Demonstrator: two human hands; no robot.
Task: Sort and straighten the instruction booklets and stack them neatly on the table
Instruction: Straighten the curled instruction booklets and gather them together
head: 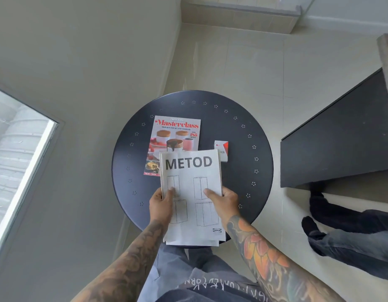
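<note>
A white instruction booklet (189, 171) printed "METOD" with cabinet line drawings sits on top of a thin stack of similar booklets, held above the near part of a round dark table (239, 171). My left hand (161, 204) grips the stack's left edge, thumb on the cover. My right hand (224, 202) grips its right edge, thumb on the cover too. A "Masterclass" cookbook (175, 138) with dessert photos lies flat on the table behind; the booklets cover its near right corner.
A small white and red box (222, 149) lies on the table right of the cookbook, partly hidden by the booklets. A black cabinet (337, 144) stands to the right. A person's dark-socked feet (319, 214) rest on the pale tiled floor beside it. A wall runs along the left.
</note>
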